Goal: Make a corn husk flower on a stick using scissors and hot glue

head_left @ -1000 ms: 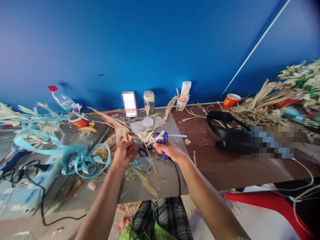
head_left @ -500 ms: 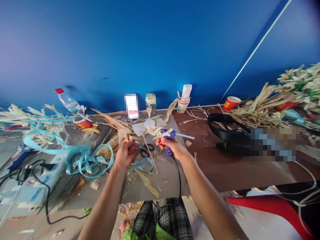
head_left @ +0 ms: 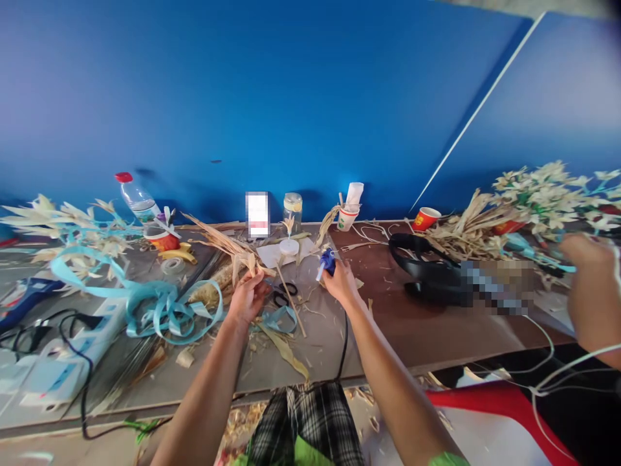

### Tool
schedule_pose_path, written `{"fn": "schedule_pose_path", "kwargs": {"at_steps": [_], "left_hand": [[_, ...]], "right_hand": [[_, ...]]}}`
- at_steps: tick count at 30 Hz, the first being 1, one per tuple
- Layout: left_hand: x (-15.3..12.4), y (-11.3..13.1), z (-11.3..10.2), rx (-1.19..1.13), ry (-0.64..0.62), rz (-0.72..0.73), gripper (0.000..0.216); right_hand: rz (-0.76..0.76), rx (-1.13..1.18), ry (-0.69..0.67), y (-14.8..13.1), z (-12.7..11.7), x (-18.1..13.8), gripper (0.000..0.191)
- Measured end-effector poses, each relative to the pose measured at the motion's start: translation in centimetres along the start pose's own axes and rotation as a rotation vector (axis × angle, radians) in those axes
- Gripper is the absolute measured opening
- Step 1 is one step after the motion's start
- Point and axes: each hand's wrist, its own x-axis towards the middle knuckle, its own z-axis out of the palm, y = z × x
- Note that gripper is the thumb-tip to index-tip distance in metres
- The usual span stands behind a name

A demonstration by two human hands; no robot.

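We start at the left: a loose tangle of pale blue ribbon (head_left: 160,312) sits at about eight to nine o'clock from the left hand (head_left: 249,296). Left thumb and forefinger pinch a dried husk piece (head_left: 249,264), the other fingers curled under; its tips stand roughly at twelve o'clock, though we see its edges blend into the husk bundle (head_left: 213,238) behind. Just beyond, between the hands, lie black-handled scissors (head_left: 285,294), nearer the left, with a thin stalk (head_left: 292,303) across them. A white round stand (head_left: 289,248) with a small husk flower sits between one and two o'clock from the left fingertips. Then the right hand (head_left: 342,283), wrapped about a blue glue gun (head_left: 328,259); some fingers are hidden from us. Key relation: from the pinched husk, the gun lies almost at three o'clock, well apart. Its long axis is foreshortened, the pale glue stick (head_left: 320,273) pointing near seven o'clock; we cannot make out the nozzle. Far right, another person's hand (head_left: 589,255), blurred; finger state unclear to us.
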Motion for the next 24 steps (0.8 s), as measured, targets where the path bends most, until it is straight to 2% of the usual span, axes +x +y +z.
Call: {"fn": "schedule_pose_path", "kwargs": {"at_steps": [6,11,13,15,17,20,21,24], "left_hand": [[-0.1,-0.1,0.1,0.022,-0.067,0.01,0.026],[-0.4,-0.1,0.5,0.053,-0.11,0.02,0.027],[-0.4,-0.2,0.6,0.073,-0.113,0.01,0.026],[-0.4,-0.4,0.7,0.096,-0.106,0.004,0.025],[-0.3,-0.6,0.8,0.122,-0.105,0.003,0.025],[-0.4,-0.8,1.0,0.184,-0.131,0.0,0.023],[-0.5,-0.8,1.1,0.208,-0.143,-0.003,0.022],[-0.6,-0.9,1.2,0.279,-0.187,-0.006,0.021]], "right_hand": [[-0.003,-0.317,-0.031,-0.4,-0.3,-1.2,0.037],[0.023,-0.362,-0.108,0.1,-1.0,-1.7,0.04],[0.023,-0.329,-0.088,0.2,-1.6,-1.7,0.04],[-0.008,-0.181,-0.035,-0.1,-2.2,-1.5,0.033],[-0.078,0.124,-0.055,-0.8,-2.5,-1.3,0.026],[-0.125,0.631,-0.33,-2.7,-2.2,-1.1,0.024],[-0.106,0.706,-0.421,-3.3,-1.9,-1.1,0.026],[-0.119,0.79,-0.497,-5.0,-0.7,-1.2,0.029]]}}
